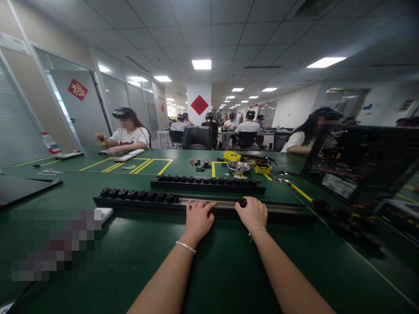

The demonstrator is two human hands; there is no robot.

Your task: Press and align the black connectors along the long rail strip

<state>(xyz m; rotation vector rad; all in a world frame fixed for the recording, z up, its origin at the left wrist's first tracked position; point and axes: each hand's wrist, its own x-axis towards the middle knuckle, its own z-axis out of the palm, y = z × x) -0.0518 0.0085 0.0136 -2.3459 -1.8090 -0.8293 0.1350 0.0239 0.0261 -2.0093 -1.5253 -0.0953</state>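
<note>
A long black rail (288, 208) with a pale channel lies across the green table in front of me. Several round black parts (132, 195) stand in a row along its left half. My left hand (199, 218) rests on the rail just right of that row, its fingers spread and nothing seen in them. Farther right, my right hand (253, 213) has its fingers closed round a small round black part (242, 202) at the channel. A second, shorter black rail (209, 186) lies behind, lined with similar round parts.
Behind the rails stand a metal bowl (238, 167), a yellow tray (232, 156) and small loose parts (200, 165). At right are an open computer case (353, 161) and a dark heap of parts (356, 222). Two people sit across the green table (137, 261).
</note>
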